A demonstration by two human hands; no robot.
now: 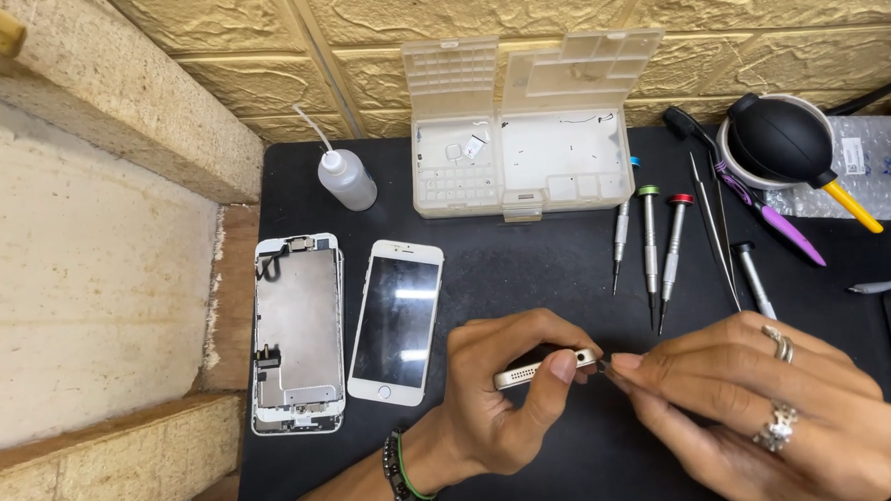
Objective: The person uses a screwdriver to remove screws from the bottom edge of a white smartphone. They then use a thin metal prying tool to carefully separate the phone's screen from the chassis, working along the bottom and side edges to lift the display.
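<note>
Ringed right hand (773, 417) pinched a thin dark tool against the silver phone frame (546, 368), which the left hand (507, 398) gripped edge-on.

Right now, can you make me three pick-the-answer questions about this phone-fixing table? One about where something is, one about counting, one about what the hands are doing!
1. Where is the squeeze bottle?
A. left of the parts box
B. on the white phone
C. in a hand

2. How many screwdrivers with coloured caps lie in a row?
A. one
B. three
C. six

3. The left hand is:
A. flat on the mat
B. gripping a phone frame
C. holding the bottle

Answers: 1 A, it stands beside the parts box. 2 B, the screwdrivers show blue, green and red caps. 3 B, its fingers pinch the phone frame while the right hand works at it.
</note>
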